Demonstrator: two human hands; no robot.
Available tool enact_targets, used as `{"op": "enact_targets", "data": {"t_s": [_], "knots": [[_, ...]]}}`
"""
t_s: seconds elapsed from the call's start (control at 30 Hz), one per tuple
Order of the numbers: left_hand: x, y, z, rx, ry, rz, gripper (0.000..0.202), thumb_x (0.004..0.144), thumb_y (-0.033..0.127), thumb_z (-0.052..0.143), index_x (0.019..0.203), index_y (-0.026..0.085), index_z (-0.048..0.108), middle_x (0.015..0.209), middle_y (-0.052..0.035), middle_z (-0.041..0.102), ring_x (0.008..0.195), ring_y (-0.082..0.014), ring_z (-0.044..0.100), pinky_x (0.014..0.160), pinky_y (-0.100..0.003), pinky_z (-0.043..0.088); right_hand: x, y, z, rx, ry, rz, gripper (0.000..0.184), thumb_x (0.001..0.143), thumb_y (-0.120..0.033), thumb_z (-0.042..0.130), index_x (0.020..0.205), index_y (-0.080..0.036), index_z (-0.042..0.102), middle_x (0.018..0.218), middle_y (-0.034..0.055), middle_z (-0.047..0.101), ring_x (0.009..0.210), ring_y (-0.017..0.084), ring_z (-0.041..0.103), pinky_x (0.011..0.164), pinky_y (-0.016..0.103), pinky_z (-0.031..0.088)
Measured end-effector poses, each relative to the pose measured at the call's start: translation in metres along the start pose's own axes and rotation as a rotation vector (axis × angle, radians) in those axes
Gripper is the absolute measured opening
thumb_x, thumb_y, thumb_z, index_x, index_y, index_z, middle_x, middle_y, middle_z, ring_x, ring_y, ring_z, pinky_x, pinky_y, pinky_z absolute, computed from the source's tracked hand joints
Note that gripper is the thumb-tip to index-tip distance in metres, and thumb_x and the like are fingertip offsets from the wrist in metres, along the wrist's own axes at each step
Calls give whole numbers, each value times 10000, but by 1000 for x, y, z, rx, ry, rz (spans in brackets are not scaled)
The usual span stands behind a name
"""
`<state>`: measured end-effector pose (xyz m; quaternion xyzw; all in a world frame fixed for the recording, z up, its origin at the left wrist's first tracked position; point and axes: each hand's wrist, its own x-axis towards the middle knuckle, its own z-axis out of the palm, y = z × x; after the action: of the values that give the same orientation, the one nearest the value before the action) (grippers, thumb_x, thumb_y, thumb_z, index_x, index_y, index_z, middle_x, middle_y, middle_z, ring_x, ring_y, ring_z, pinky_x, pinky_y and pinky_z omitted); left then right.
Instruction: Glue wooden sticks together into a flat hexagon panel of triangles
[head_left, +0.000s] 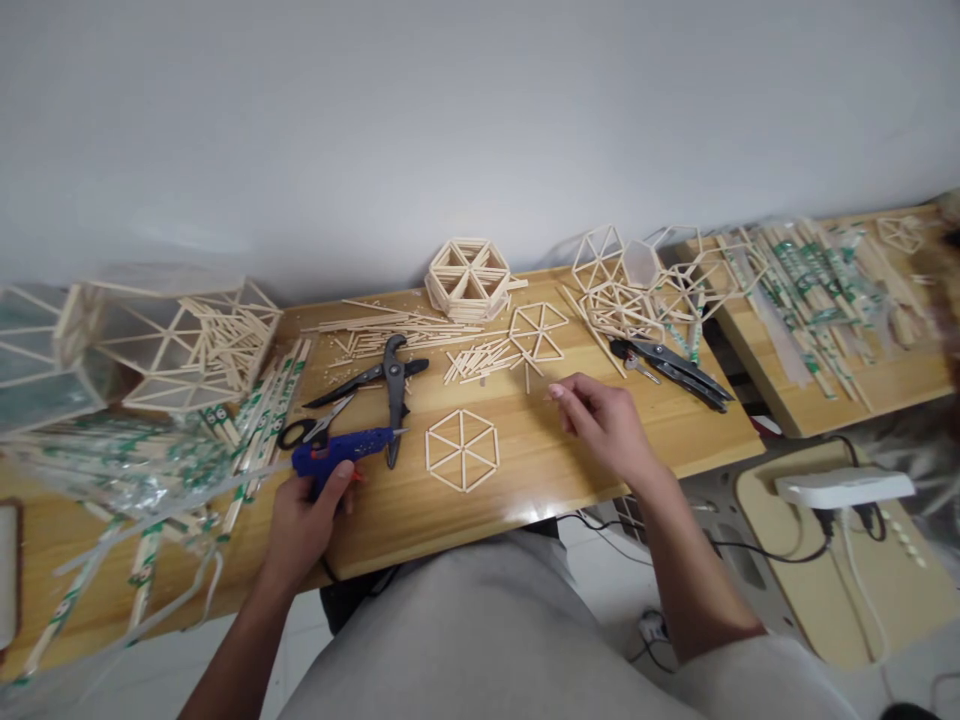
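My left hand [313,520] is wrapped around the handle of a blue hot glue gun [334,452], whose nozzle points right above the table. A flat hexagon of wooden sticks with spokes [463,452] lies right of the nozzle, apart from it. My right hand [604,420] hovers over the wood to the right, thumb and forefinger pinched together; anything between them is too small to make out. Just left of those fingertips, a short stick [527,378] lies near a second spoked hexagon [538,332]. Cut short sticks [480,362] form a loose pile behind.
A stack of stick hexagons [469,280] stands by the wall. Pliers-like cutters [394,375] and scissors [319,425] lie near the glue gun. Wrapped chopsticks [150,460] crowd the left; stick frames [619,305] and another black tool [679,372] are right. A power strip [844,488] sits lower right.
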<state>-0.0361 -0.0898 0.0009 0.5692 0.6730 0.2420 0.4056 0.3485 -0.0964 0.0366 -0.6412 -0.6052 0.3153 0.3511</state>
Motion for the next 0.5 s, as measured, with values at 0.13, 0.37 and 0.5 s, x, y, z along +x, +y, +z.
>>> {"op": "enact_targets", "data": {"t_s": [0.13,0.37,0.5], "knots": [[-2,1,1,-6,14,26,477,876,586,577,595,210,663,511,-17,636,478,-163,574,508,-281,466,3,-4,14,62,-13,-23,416,1066,-551,565,858,-208,676,737,12,677,655,162,597,655,285,439],[-2,7,2,-5,41,45,518,864,581,575,491,222,588,484,-29,616,457,-155,557,501,-277,466,7,-16,28,585,59,121,430,996,-636,644,860,-231,598,1078,73,739,996,221,694,927,358,561],[-2,0,2,-15,25,23,536,874,622,573,530,215,620,488,-24,613,442,-149,537,484,-275,453,9,-21,20,1108,0,366,386,939,-501,773,811,-235,524,831,21,725,731,166,703,654,248,599]]}}
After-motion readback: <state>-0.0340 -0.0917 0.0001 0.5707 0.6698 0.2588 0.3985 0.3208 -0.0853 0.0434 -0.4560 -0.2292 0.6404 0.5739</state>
